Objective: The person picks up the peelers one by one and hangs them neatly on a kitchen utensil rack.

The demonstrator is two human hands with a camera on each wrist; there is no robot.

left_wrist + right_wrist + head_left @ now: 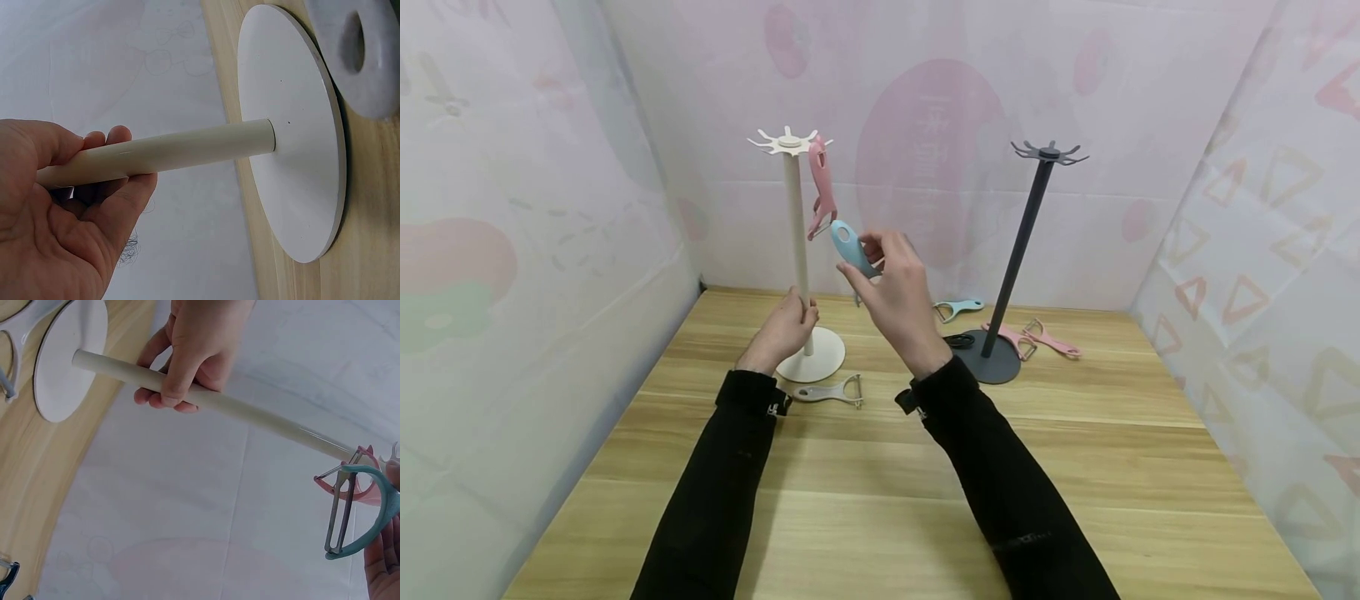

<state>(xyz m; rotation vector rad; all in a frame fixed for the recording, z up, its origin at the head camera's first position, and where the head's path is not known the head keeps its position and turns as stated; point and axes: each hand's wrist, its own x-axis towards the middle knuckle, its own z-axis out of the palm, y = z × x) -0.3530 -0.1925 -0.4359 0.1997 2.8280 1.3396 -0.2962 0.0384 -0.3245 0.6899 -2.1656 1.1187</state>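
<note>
My left hand (pixel 786 329) grips the pole of a white rack (pixel 797 225) low down, fingers and thumb wrapped round it in the left wrist view. The rack has a round base (pixel 294 187) and a ring of hooks on top. A pink peeler (pixel 822 187) hangs from one hook on its right side. Between the thumb and fingers of my right hand (pixel 895 279) is a blue peeler (pixel 850 248), handle hole up, beside and below the pink one. Its blade (pixel 341 512) points down, seen in the right wrist view.
A grey peeler (pixel 829 392) lies before the white base. To the right stands a dark grey rack (pixel 1018 250) with bare hooks. Around its base lie a blue peeler (pixel 958 308), pink peelers (pixel 1052 340) and a black cable (pixel 958 341). Printed cloth walls (pixel 925 167) enclose the wooden table (pixel 880 508).
</note>
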